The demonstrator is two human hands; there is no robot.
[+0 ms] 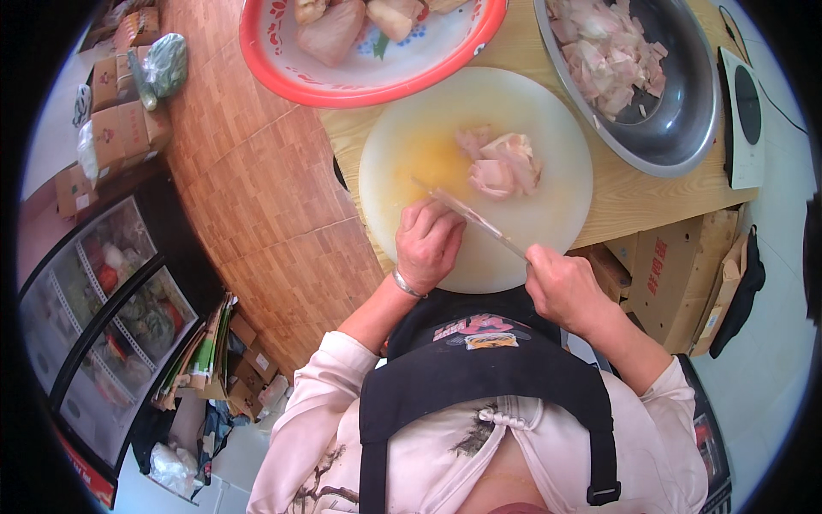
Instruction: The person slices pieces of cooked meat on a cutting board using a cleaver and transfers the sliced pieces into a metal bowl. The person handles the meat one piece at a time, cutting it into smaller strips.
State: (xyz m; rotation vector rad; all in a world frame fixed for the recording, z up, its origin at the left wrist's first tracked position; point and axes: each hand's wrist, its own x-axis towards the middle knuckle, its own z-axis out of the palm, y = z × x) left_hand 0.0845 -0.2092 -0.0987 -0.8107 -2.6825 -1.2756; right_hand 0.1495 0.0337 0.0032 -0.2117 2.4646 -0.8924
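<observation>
My right hand (565, 286) grips the handle of a knife (478, 220), whose blade points up and left over a round white cutting board (411, 148). At the board's lower left, my left hand (429, 241) has its fingers curled beside the blade; a bit of pale meat shows along the blade, and whether the fingers pinch any is hidden. Cut pieces of raw pale meat (504, 164) lie right of the board's centre. A red-rimmed enamel basin (359, 96) with larger raw meat pieces (331, 32) stands beyond the board. At upper right, a steel bowl (681, 138) holds sliced meat (603, 54).
The wooden table (629, 205) carries the board and bowls. A flat white appliance (745, 115) with a dark disc sits at its right edge. Cardboard boxes (668, 283) stand below. A glass-door fridge (109, 308) and more boxes (122, 135) are at left.
</observation>
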